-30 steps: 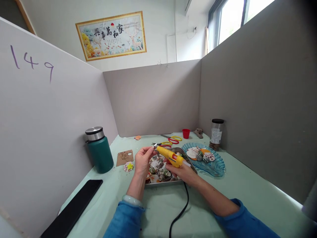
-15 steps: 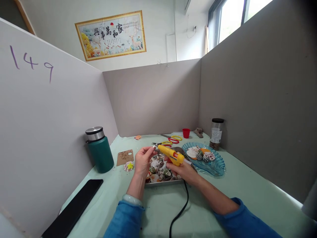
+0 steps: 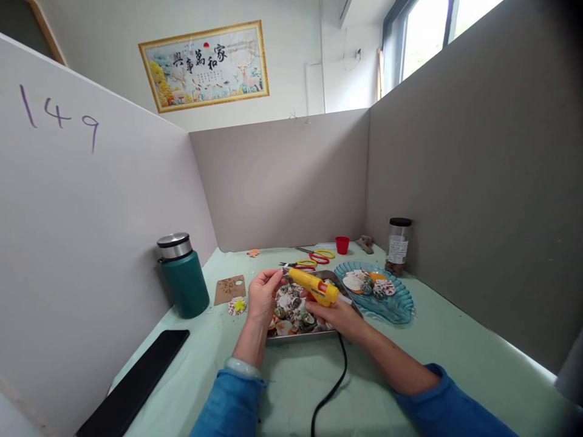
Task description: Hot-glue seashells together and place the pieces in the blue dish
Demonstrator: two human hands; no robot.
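My right hand (image 3: 328,309) is wrapped round a yellow hot glue gun (image 3: 314,285), whose nozzle points left. A black cord (image 3: 334,385) runs down from it toward the front edge. My left hand (image 3: 264,294) pinches a tiny whitish piece at its fingertips, right by the nozzle; the piece is too small to name. Under both hands sits a metal tray (image 3: 300,336) heaped with seashells (image 3: 294,312), partly hidden by the hands and the gun.
A blue shell-shaped dish (image 3: 401,309) with shells stands right of the tray, a lidded jar (image 3: 398,246) behind it. Scissors (image 3: 303,264) and a red cup (image 3: 342,245) lie farther back. On the left are a green bottle (image 3: 186,279), brown card (image 3: 229,290), decorated shell (image 3: 237,305) and black slab (image 3: 136,379).
The glue gun has shifted very slightly left, its nozzle now at the left fingertips. Both hands otherwise keep their places and their hold.
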